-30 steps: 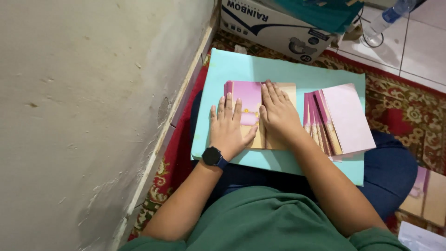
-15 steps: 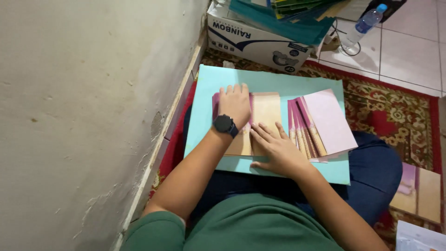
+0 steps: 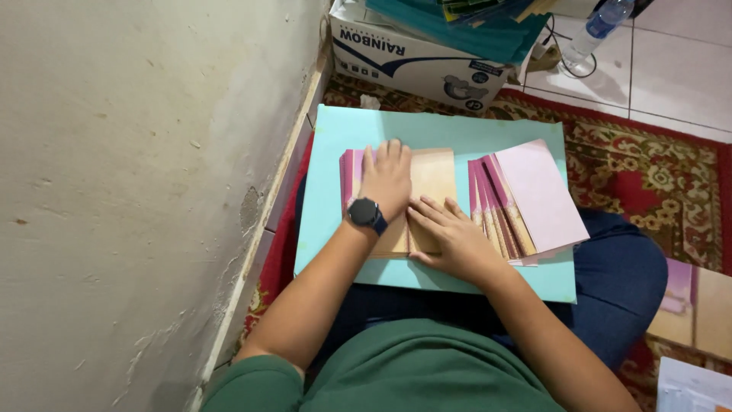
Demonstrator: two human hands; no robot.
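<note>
- The left hand point(image 3: 386, 177) lay open, palm flat, on a tan folded sheet point(image 3: 431, 183) centred on the light-blue board point(image 3: 457, 130).
- The right hand point(image 3: 451, 236) pressed open along its crease.
- A fanned pile of pink-edged folded sheets point(image 3: 526, 202) sat beside; seemingly finished, number left unclear.

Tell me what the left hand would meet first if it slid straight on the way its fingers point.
The left hand points away from the body. Past the brown sheet's top edge it would cross the bare turquoise board, then probably the cardboard box.

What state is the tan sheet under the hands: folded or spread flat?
Folded, it seems: the tan sheet shows a lengthwise crease line, with the left hand pressing flat on it and the right hand beside the crease.
</note>
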